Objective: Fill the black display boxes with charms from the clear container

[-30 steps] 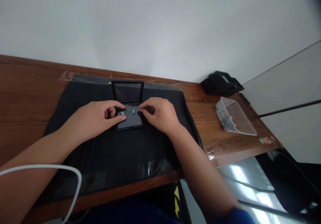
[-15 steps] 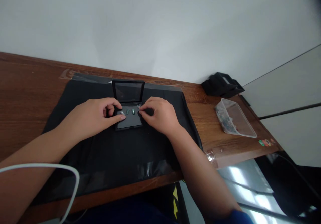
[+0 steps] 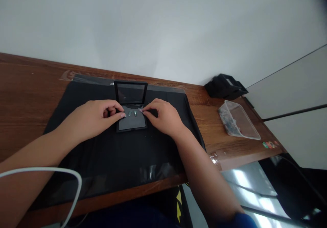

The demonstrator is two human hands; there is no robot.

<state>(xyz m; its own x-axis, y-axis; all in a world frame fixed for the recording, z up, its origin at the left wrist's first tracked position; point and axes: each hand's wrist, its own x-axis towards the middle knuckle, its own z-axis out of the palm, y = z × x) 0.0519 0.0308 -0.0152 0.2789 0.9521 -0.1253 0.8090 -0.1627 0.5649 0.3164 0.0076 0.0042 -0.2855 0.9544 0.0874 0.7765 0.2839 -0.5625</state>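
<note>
Left hand: fingers pinched on pale chip. Right hand: fingers pinched on translucent sliver. Sideways slip could knock glossy pieces about the case.

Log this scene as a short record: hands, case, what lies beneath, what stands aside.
Left hand: thumb and finger at a small pale chip; grip unclear
Right hand: thumb and finger pinch a pale strip
Case: open, lid raised
Inside: two small greenish pieces, between the hands
Under case: black mat on wooden table
To the right: clear tub, black bin
</note>
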